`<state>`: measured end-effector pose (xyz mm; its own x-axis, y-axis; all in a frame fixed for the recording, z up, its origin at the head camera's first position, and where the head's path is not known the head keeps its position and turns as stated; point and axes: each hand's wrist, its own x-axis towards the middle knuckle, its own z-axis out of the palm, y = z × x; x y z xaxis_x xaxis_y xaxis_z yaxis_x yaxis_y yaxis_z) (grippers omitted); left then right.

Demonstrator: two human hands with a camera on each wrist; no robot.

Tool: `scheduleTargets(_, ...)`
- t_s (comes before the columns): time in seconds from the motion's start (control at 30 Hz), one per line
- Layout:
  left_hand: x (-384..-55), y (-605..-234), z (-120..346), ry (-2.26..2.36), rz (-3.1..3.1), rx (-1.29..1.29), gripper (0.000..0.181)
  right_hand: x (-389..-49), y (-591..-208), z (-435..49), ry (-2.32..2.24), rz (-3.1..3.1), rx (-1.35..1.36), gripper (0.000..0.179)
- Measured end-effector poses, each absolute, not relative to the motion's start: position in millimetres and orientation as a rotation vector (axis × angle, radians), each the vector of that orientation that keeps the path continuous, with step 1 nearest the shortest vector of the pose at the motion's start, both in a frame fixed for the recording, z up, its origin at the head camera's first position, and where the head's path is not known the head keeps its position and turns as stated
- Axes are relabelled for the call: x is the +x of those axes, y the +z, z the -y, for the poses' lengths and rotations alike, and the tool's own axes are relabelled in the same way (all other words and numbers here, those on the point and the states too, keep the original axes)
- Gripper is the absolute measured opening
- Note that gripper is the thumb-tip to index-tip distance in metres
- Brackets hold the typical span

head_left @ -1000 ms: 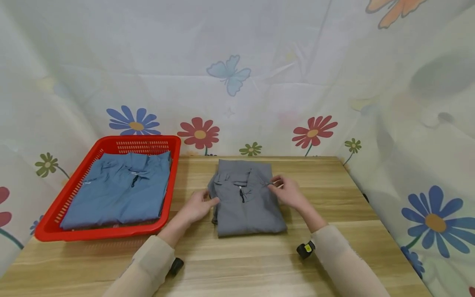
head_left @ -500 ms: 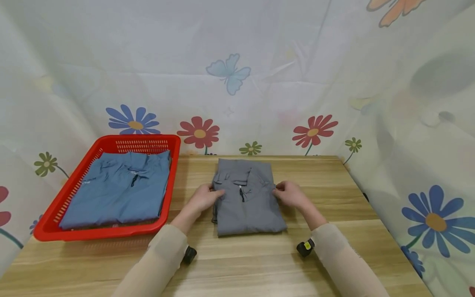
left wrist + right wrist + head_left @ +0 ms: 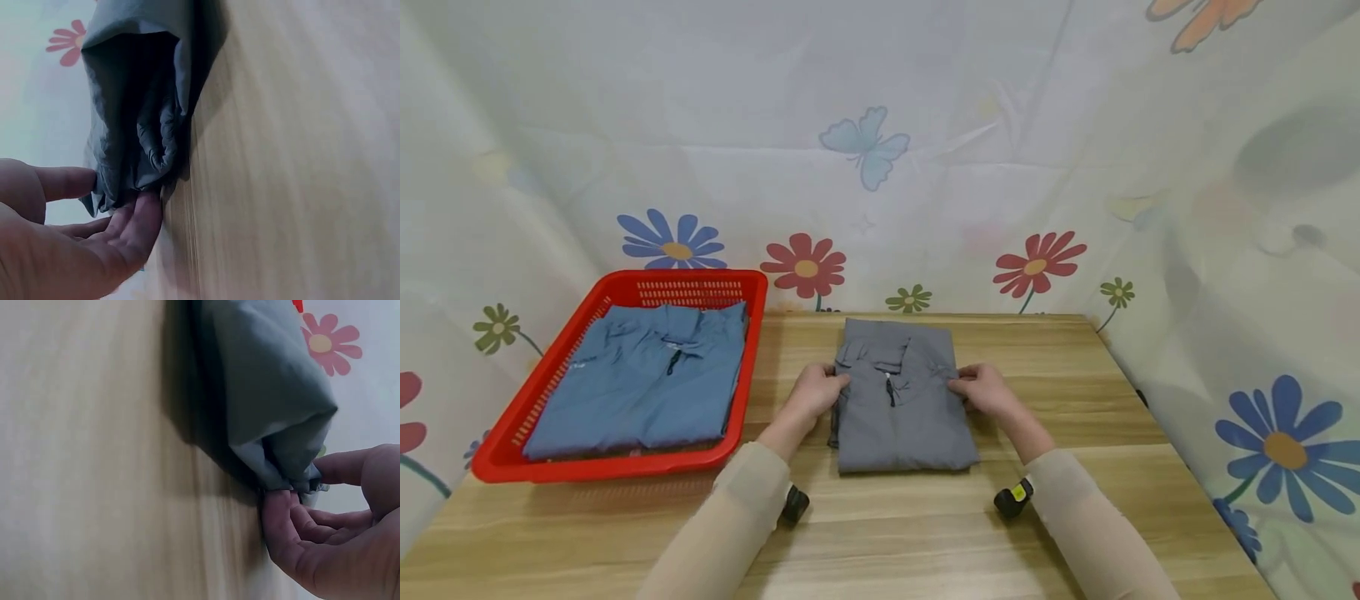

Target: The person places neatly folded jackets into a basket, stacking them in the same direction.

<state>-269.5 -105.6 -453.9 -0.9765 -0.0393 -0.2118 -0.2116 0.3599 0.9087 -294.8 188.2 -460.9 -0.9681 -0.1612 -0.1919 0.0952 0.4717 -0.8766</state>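
A folded grey jacket (image 3: pixel 898 425) with a collar and a black zip pull lies on the wooden table, collar toward the wall. My left hand (image 3: pixel 816 390) pinches its left edge near the collar, thumb on top and fingers tucked beneath, as the left wrist view shows. On the opposite edge my right hand (image 3: pixel 988 390) pinches the cloth in the same way. In the right wrist view the grey cloth (image 3: pixel 275 375) bunches between thumb and fingers. The undersides of the folds are hidden in the head view.
A red plastic basket (image 3: pixel 751 367) stands at the left of the table (image 3: pixel 1075 392), with a folded blue jacket (image 3: pixel 632 392) in it. A white curtain (image 3: pixel 955 208) printed with flowers and butterflies hangs behind and along the sides.
My left hand has moved up along the jacket's left edge and taken hold near the collar. My right hand has shifted from above the right shoulder to grip the right edge.
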Motion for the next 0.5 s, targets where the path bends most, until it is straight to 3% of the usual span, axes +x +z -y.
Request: scheduleTargets(0.5,-271,-464,108,1.877,-2.307,-0.266,0.051,-295,-453,-192,-1.677,-2.194,-0.027,0.05)
